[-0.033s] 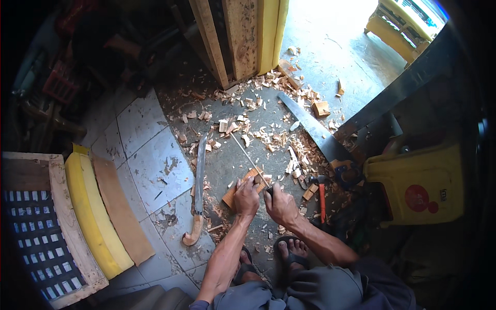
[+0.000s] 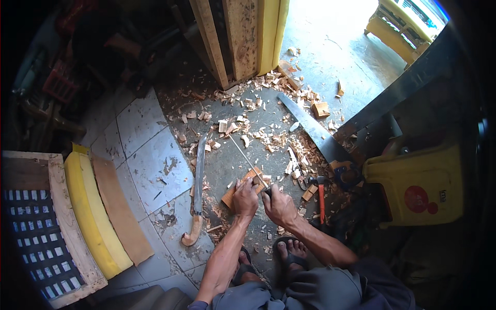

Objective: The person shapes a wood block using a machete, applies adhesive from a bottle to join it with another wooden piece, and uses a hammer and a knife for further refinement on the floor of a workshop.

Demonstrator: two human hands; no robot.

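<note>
My right hand point(image 2: 281, 206) is wrapped round the dark handle of a long thin metal tool point(image 2: 243, 154); I cannot tell if it is a file or a blade seen edge-on. The tool slants away to the upper left. My left hand point(image 2: 245, 197) is closed beside it, with a small brown piece of wood point(image 2: 256, 180) at its fingertips, against the tool. Under my left hand a flat wooden block point(image 2: 228, 198) lies on the floor, partly covered by the fingers.
A curved machete point(image 2: 199, 175) with a wooden handle lies left, a hand saw point(image 2: 315, 129) right. Near my right hand lie a red-handled hammer point(image 2: 321, 204) and a small wood block point(image 2: 310, 192). Wood chips point(image 2: 274, 135) litter the floor. A yellow container point(image 2: 413, 186) stands right, a slatted wooden frame point(image 2: 67, 222) left.
The metal tool and my right hand have shifted very slightly to the left. My left hand stays almost in place at the wooden block.
</note>
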